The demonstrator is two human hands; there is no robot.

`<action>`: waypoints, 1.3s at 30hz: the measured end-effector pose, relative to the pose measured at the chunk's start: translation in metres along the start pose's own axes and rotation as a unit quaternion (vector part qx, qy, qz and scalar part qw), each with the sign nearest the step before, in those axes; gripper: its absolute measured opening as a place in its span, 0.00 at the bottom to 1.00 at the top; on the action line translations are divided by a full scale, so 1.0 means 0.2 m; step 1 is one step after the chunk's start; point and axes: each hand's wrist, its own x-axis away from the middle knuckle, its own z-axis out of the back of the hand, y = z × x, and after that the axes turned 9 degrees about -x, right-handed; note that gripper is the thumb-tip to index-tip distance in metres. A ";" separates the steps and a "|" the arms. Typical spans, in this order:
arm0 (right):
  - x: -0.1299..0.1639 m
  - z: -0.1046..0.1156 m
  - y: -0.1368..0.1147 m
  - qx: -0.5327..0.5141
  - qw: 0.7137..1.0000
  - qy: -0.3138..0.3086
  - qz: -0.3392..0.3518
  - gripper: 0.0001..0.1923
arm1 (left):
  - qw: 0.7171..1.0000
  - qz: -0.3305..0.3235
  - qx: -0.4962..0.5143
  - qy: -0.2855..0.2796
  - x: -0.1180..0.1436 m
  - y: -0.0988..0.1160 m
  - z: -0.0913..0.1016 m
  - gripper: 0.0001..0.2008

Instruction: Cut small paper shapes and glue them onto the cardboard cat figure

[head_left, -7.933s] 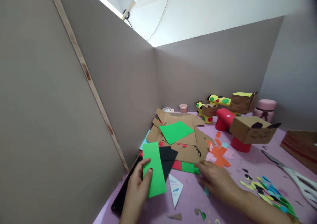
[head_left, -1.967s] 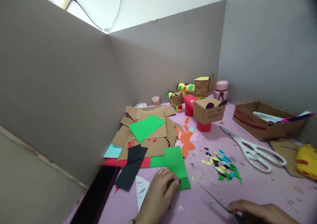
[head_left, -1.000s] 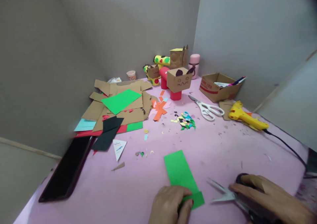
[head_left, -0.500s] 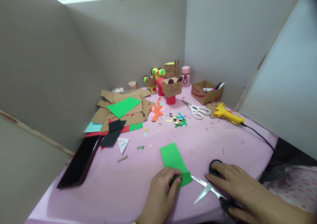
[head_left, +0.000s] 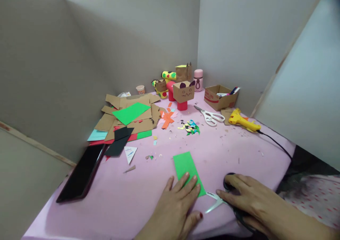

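Flat on the table, my left hand (head_left: 179, 204) presses with spread fingers on the lower part of a green paper strip (head_left: 186, 165). Part of the strip is covered by those fingers. My right hand (head_left: 245, 197) is wrapped around the black handles of a pair of scissors (head_left: 216, 204), whose silver blades are parted and point left, close to the strip's lower right corner. Farther up lies a heap of small coloured paper scraps (head_left: 192, 127), and left of it some orange paper pieces (head_left: 167, 118).
White-handled scissors (head_left: 211, 116), a yellow glue gun (head_left: 243, 121) with its cord and a cardboard box (head_left: 219, 102) of pens are at the right. Cardboard animals (head_left: 183, 93) and a pink flask (head_left: 198, 80) stand behind. Cardboard sheets (head_left: 143, 126) and a dark tablet (head_left: 82, 174) lie left.
My left hand has gone from pinching the strip's folded end to lying spread on it, and the strip is now flat. The scissors in my right hand have closed slightly.
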 end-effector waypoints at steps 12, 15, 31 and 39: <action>0.04 -0.16 0.05 0.185 0.980 0.067 0.023 0.33 | 0.997 -0.032 -0.068 -0.024 0.02 0.00 0.00 0.25; 0.06 -0.12 -0.01 0.163 0.984 0.066 -0.015 0.34 | 0.997 -0.030 -0.065 -0.024 0.02 0.00 0.00 0.26; -0.02 0.01 0.00 0.094 0.992 0.054 0.071 0.17 | 0.997 -0.032 -0.063 0.021 0.02 -0.02 -0.04 0.26; 0.03 -0.07 -0.08 0.059 0.995 0.075 -0.030 0.24 | 0.997 -0.045 -0.013 0.061 -0.05 -0.05 0.07 0.16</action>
